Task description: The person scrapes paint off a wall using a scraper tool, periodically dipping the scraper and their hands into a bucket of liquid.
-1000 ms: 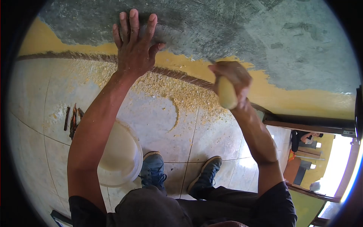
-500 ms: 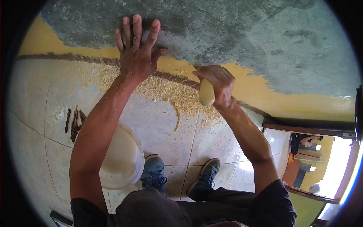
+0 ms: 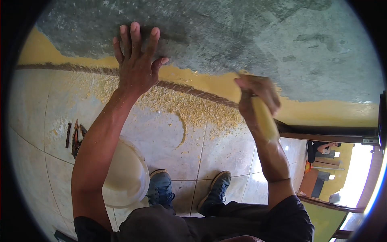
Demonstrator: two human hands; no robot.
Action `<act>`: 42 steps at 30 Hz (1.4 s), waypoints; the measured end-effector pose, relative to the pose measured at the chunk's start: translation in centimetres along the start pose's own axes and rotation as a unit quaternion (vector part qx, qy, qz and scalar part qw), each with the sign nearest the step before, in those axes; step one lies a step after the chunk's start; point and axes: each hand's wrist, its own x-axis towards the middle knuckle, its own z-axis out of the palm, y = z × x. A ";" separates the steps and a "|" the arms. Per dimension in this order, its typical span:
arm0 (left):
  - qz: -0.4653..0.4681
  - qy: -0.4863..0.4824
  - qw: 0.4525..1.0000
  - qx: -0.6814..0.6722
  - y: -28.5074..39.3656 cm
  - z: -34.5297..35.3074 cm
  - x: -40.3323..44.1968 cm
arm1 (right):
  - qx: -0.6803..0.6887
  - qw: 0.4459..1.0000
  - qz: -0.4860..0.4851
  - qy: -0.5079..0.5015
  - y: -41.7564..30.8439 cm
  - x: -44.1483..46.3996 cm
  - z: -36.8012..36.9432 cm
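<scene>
My left hand (image 3: 137, 68) lies spread against the wall, its fingertips on the bare grey patch (image 3: 193, 36) and its wrist over the yellow paint below. Farther right, my right hand (image 3: 258, 97) is wrapped round a scraper with a thick pale-yellow handle (image 3: 265, 121). The handle's butt points down along my forearm. Only a dark sliver of the blade shows beyond my thumb, at the ragged border between grey surface and yellow paint (image 3: 205, 82); motion blurs this hand. Whether the blade touches the wall I cannot tell.
Paint flakes (image 3: 193, 109) lie heaped on the tiled floor along the wall's foot. A whitish bucket (image 3: 127, 173) stands beside my shoes (image 3: 161, 187), near some dark scraps (image 3: 75, 139). At right, a doorway frame (image 3: 328, 131) opens onto a room with a person (image 3: 318, 149).
My right hand has moved right along the paint border with the scraper, whose handle now tilts further down and right. The left hand stays on the wall, slightly lower and left in view.
</scene>
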 end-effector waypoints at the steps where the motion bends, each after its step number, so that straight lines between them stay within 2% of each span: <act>1: 0.001 0.011 1.000 -0.002 0.0 0.1 0.0 | 0.019 0.999 -0.006 -0.046 0.3 -0.5 -0.1; 3: 0.004 0.020 1.000 -0.007 0.3 0.3 0.0 | -0.009 0.996 -0.015 -0.084 0.7 -0.8 -0.7; 5: -0.006 0.009 1.000 -0.007 0.3 -0.1 -0.1 | 0.036 0.998 -0.013 -0.049 0.9 0.5 -2.4; 7: -0.010 0.007 1.000 -0.001 0.3 -0.1 -0.4 | -0.051 0.999 0.013 0.005 0.6 1.8 -4.2; 9: 0.000 0.011 1.000 0.002 0.4 -0.1 0.0 | -0.032 0.999 -0.008 -0.036 0.9 1.3 -4.0; 10: 0.000 0.014 1.000 0.000 0.4 0.0 0.0 | 0.036 0.998 -0.001 -0.058 0.9 0.5 -3.2; 11: -0.004 0.016 1.000 -0.002 0.4 -0.1 0.0 | -0.033 0.993 -0.058 -0.102 1.4 0.1 -3.2; 13: -0.005 0.014 1.000 -0.001 0.3 -0.1 0.2 | 0.036 0.994 -0.052 -0.090 2.4 0.2 -3.6; 15: -0.010 0.005 1.000 0.000 0.5 -0.1 -0.4 | -0.068 0.997 -0.025 -0.003 0.5 2.0 -4.9; 17: -0.016 0.003 1.000 -0.001 0.7 -0.2 -0.1 | -0.072 0.997 0.010 0.005 1.7 1.1 -4.3; 19: -0.015 0.024 1.000 -0.012 0.6 0.0 0.3 | 0.040 0.994 -0.058 -0.085 3.0 -0.8 -2.0; 20: -0.020 0.036 0.999 -0.025 0.7 0.1 0.1 | -0.015 0.989 -0.057 -0.137 2.4 -0.8 -2.8; 21: -0.021 0.036 0.999 -0.026 0.6 0.2 0.0 | -0.016 0.989 -0.057 -0.138 2.1 -0.2 -3.3; 23: -0.029 0.014 0.999 -0.023 0.7 -0.2 -0.1 | -0.019 0.996 -0.076 -0.034 1.7 1.0 -4.1; 24: -0.032 0.011 0.999 -0.023 0.9 -0.2 -0.5 | -0.075 0.997 -0.029 -0.007 0.9 1.6 -4.5; 25: -0.033 0.013 0.999 -0.024 1.0 -0.1 -0.4 | -0.076 0.997 -0.027 -0.005 1.4 1.2 -4.0; 27: -0.026 0.022 0.999 -0.021 0.6 -0.1 0.1 | 0.075 0.992 -0.077 -0.060 3.3 -0.7 -2.1; 29: -0.002 0.011 1.000 0.009 0.6 -0.1 0.1 | -0.029 0.985 -0.100 -0.134 1.9 -0.9 -2.3; 31: -0.010 -0.002 1.000 0.019 0.7 -0.2 -0.1 | 0.037 0.994 -0.085 -0.062 2.9 -0.6 -2.1; 33: -0.036 0.011 0.999 -0.028 0.9 -0.5 0.0 | -0.048 0.999 -0.017 -0.019 0.4 2.2 -3.9; 35: -0.029 0.014 0.999 -0.021 0.8 -0.3 -0.1 | 0.080 0.995 -0.050 -0.035 2.0 0.7 -2.7; 37: -0.021 0.030 0.999 -0.025 0.8 -0.1 0.1 | 0.030 0.986 -0.093 -0.131 2.8 -1.5 -1.1; 39: -0.031 0.021 0.999 -0.026 0.7 -0.1 0.1 | 0.018 0.985 -0.085 -0.148 2.4 -1.5 -1.4; 42: -0.037 -0.002 0.999 -0.028 0.9 -0.6 0.0 | -0.031 0.996 -0.071 -0.033 1.0 0.7 -2.9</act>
